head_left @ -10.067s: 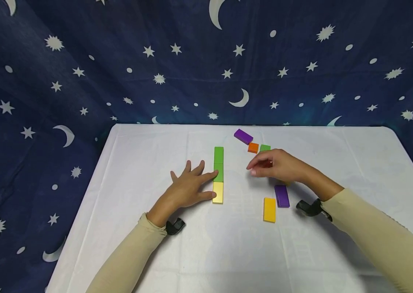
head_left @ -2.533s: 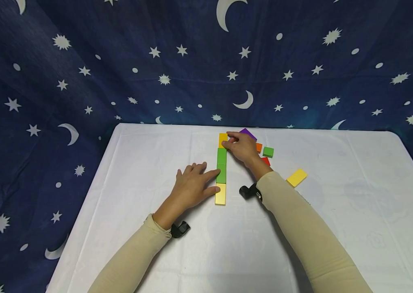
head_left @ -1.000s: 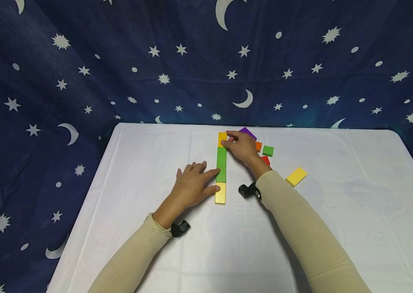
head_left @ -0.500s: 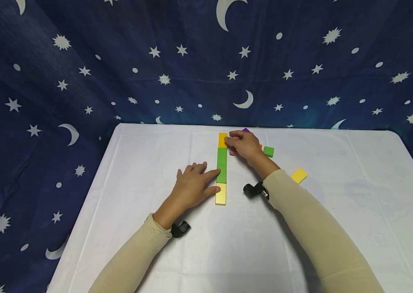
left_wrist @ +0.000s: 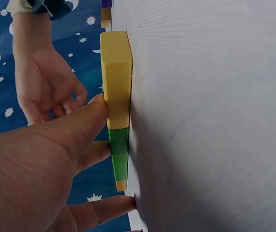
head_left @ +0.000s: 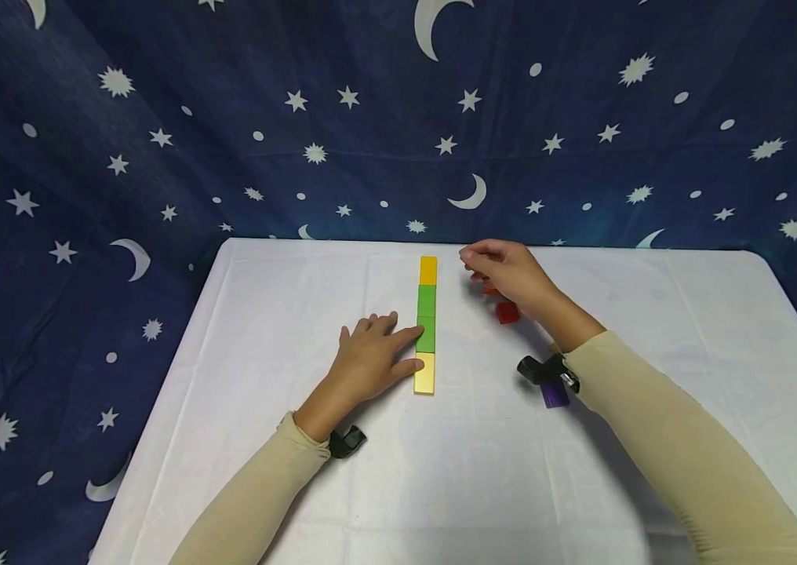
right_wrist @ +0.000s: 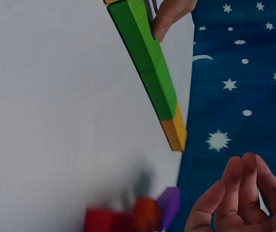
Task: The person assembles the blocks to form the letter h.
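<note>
A straight row of blocks runs away from me: a pale yellow block (head_left: 424, 375) nearest, two green blocks (head_left: 427, 318), then an orange-yellow block (head_left: 428, 271) at the far end. My left hand (head_left: 366, 361) lies left of the row, thumb touching the pale yellow block and forefinger touching the nearer green one. Fingers loosely bent and holding nothing, my right hand (head_left: 511, 275) hovers right of the far end. Beneath it sit a red block (head_left: 507, 313) and an orange block (head_left: 489, 289). The right wrist view also shows a purple block (right_wrist: 170, 205) beside them.
Another purple block (head_left: 555, 394) lies under the right wrist's camera, partly covered. Loose green and yellow blocks seen earlier are mostly hidden by the right arm. A white cloth covers the table (head_left: 300, 502), and a dark blue star-print curtain (head_left: 342, 173) hangs behind it.
An orange-yellow block has gone from the right side to the row's far end. My right hand has let go of it and drawn away rightward. The left hand stays put.
</note>
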Demonstrator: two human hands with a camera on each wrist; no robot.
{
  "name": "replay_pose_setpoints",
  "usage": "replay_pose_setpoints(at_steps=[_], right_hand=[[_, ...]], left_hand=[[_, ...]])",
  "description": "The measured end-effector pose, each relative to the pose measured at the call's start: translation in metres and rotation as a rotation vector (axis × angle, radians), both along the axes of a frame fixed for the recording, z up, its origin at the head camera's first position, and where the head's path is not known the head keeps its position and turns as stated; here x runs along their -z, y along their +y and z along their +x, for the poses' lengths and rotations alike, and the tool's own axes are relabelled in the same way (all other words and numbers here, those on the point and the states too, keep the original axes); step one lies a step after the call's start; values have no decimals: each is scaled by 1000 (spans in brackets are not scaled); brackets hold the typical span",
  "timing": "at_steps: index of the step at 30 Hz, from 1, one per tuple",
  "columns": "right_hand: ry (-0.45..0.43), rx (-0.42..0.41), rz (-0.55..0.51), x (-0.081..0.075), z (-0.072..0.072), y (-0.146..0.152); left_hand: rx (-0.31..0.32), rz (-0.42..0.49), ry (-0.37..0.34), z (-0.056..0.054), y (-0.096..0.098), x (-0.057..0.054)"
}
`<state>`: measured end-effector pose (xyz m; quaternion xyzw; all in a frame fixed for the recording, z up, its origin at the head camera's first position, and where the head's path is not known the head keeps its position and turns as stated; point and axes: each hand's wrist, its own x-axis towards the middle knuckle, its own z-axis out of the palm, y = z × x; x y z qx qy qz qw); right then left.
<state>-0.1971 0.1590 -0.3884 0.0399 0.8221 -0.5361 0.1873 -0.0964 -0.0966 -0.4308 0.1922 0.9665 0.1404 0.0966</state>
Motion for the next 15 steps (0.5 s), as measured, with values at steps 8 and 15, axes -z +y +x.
replay_pose_setpoints(at_steps=[8, 15], right_hand=[[149, -211, 281, -15, 28, 45], [297, -365, 353, 0, 57, 86]], left_hand=[[1, 4, -6, 0, 0, 2], [5, 3, 1, 1, 0, 2]])
